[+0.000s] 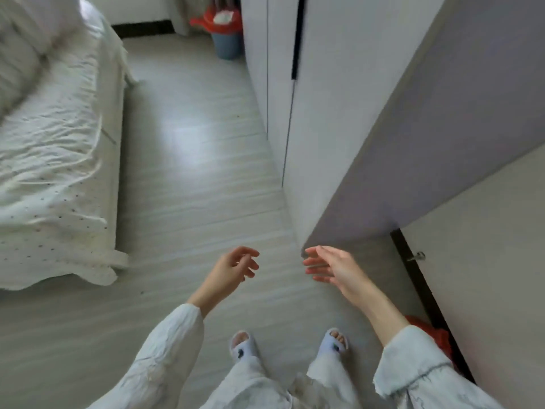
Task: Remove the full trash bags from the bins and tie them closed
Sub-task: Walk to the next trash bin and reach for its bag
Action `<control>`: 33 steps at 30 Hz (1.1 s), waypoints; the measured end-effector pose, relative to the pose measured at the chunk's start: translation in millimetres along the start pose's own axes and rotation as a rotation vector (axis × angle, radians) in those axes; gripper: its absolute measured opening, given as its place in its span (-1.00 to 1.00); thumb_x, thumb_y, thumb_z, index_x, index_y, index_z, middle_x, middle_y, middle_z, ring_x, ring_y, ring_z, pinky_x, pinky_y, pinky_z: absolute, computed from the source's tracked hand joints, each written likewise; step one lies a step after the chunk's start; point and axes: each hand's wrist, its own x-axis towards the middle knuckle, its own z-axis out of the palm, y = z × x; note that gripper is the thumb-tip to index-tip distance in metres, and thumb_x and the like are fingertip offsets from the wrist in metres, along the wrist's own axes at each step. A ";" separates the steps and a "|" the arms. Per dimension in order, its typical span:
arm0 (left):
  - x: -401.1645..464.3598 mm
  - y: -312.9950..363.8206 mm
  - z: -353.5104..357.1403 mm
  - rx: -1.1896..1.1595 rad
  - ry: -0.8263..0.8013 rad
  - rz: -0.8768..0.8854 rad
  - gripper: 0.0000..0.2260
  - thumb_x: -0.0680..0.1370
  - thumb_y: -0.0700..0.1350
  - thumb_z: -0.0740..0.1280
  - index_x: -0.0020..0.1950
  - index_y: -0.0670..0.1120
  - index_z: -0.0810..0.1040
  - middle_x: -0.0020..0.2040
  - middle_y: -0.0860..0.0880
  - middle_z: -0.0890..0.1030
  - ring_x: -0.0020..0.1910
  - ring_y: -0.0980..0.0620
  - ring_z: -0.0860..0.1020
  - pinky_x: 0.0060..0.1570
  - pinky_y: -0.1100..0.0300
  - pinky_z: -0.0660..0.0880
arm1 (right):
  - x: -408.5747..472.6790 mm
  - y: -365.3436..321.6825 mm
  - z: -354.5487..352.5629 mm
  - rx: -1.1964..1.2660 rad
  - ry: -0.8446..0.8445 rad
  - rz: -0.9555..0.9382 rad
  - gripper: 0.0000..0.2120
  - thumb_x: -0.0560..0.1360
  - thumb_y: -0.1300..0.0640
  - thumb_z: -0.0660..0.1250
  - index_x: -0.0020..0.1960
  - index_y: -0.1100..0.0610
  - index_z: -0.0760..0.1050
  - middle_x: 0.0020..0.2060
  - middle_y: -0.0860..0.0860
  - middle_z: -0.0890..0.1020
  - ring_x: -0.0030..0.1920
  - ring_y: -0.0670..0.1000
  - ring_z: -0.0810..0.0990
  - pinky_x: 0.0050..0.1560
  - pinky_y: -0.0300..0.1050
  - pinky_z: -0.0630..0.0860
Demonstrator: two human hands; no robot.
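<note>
A small blue-grey bin (228, 44) stands on the floor at the far end of the room, beside the white wardrobe. A red trash bag (219, 23) lines it, folded over the rim, with white waste showing at the top. My left hand (236, 268) is held out low in front of me, fingers loosely curled and apart, holding nothing. My right hand (331, 268) is beside it, fingers stretched toward the left, also empty. Both hands are far from the bin.
A bed with a white dotted sheet (56, 160) fills the left side. A white wardrobe (298, 84) and a grey door panel (442, 143) stand on the right. Grey plank floor (194, 160) runs between them. Something red (433, 335) lies behind my right arm.
</note>
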 end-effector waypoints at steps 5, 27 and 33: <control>21.0 9.3 -103.9 -0.073 0.144 0.019 -0.77 0.59 -0.25 0.09 -0.11 0.01 0.48 -0.25 0.00 0.55 -0.32 0.12 0.52 -0.32 0.33 0.38 | 38.8 -76.2 91.5 -0.094 -0.108 -0.088 -0.77 0.61 0.15 0.09 -0.08 0.13 0.51 -0.23 0.07 0.61 -0.22 0.02 0.58 -0.19 -0.19 0.48; 366.6 199.0 -411.6 -0.184 0.365 0.076 -0.78 0.59 -0.20 0.12 -0.09 0.02 0.51 -0.20 -0.01 0.59 -0.26 0.06 0.56 -0.22 0.26 0.44 | 392.9 -463.4 260.8 -0.205 -0.240 -0.247 -0.76 0.61 0.12 0.11 -0.05 0.15 0.53 -0.20 0.07 0.63 -0.20 0.02 0.61 -0.13 -0.15 0.51; 501.0 237.9 -491.6 -0.184 0.343 0.062 -0.78 0.59 -0.21 0.13 -0.11 0.03 0.50 -0.22 0.00 0.58 -0.29 0.07 0.55 -0.25 0.27 0.42 | 516.1 -554.9 298.8 -0.227 -0.228 -0.219 -0.77 0.61 0.13 0.11 -0.03 0.17 0.52 -0.21 0.07 0.63 -0.21 0.02 0.60 -0.16 -0.17 0.51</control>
